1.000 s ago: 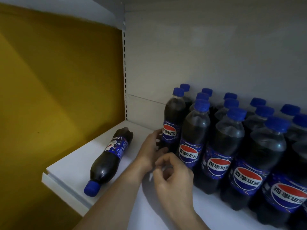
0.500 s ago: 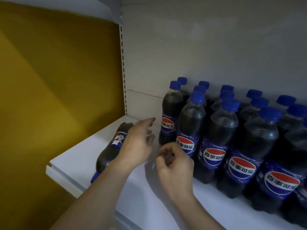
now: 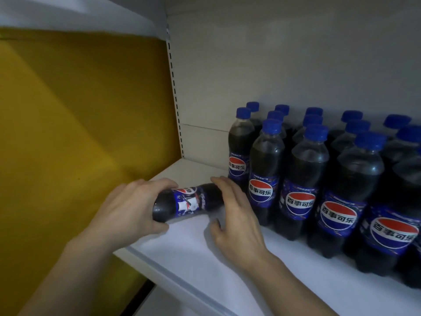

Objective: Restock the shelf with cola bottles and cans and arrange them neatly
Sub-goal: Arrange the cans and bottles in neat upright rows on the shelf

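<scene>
One cola bottle (image 3: 189, 201) with a blue label lies on its side near the left end of the white shelf (image 3: 182, 258). My left hand (image 3: 127, 208) grips its cap end, which hides the cap. My right hand (image 3: 237, 222) rests its nearly straight fingers over the bottle's base end, with the thumb below. Just right of my right hand, several upright cola bottles (image 3: 264, 169) with blue caps stand in rows that run to the right edge of the view, labels facing forward.
A yellow wall (image 3: 79, 133) is to the left of the shelf, past its left edge. A perforated upright (image 3: 174, 87) marks the shelf's back left corner. The white back panel (image 3: 273, 65) rises behind the bottles. Another shelf board (image 3: 68, 10) is overhead.
My left hand left the standing bottles, moved left and took hold of the lying bottle. The bottle has turned to lie more crosswise. My right hand opened and came onto its base end.
</scene>
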### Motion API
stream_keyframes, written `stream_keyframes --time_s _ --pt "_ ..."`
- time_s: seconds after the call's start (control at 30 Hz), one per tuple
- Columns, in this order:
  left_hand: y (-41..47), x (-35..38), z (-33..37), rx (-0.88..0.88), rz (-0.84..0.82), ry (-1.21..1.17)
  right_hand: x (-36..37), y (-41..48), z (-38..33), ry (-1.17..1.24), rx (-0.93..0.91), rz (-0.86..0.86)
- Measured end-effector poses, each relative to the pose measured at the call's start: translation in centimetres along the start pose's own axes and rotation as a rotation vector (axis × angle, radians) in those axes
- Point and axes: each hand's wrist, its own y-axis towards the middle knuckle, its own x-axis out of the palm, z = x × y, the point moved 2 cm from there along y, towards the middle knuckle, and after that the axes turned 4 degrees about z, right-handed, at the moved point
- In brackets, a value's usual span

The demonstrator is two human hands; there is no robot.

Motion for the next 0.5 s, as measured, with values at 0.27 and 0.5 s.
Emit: stream_keyframes --time_s 0.27,0.5 --pt "-0.7 -2.0 0.8 0.127 0.438 -0.307 0.5 0.1 0.4 -0.038 -0.021 -0.1" --pt "0.4 0.2 1.6 -0.658 0.721 -1.413 0.7 -0.7 -0.3 -0.08 0.004 -0.004"
